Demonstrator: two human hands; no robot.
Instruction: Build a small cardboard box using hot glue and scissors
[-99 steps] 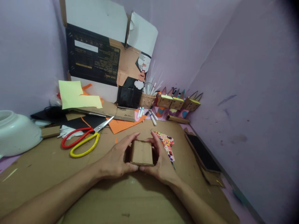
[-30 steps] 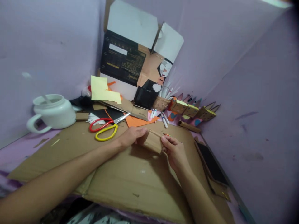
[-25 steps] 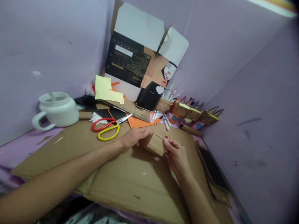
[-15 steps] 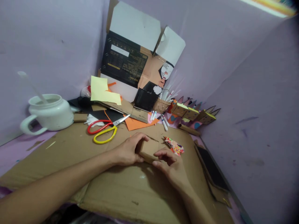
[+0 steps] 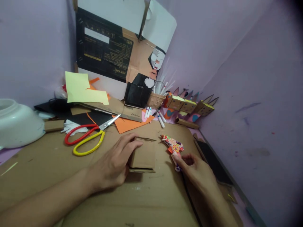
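A small folded cardboard box (image 5: 143, 156) sits on the cardboard sheet in the middle. My left hand (image 5: 115, 160) is wrapped round the box's left side, with fingers over its back left corner. To the right lies a glue gun (image 5: 174, 146) with a bright flowered pattern and an orange trigger; its nozzle points to the upper left. The thumb of my right hand (image 5: 195, 170) presses on its handle, and the other fingers curl behind, partly hidden. A black cord runs down from the handle under my right wrist.
Red-and-yellow-handled scissors (image 5: 94, 132) lie left of the box. A white mug (image 5: 21, 126) stands at far left. Behind are orange paper (image 5: 127, 123), markers (image 5: 161, 118), a basket (image 5: 156, 100), cardboard animal figures (image 5: 187, 105) and an upright opened carton (image 5: 104, 47).
My right hand has left the box, moved right and taken hold of the glue gun's handle. My left hand still grips the box, which is turned slightly. The view has shifted closer.
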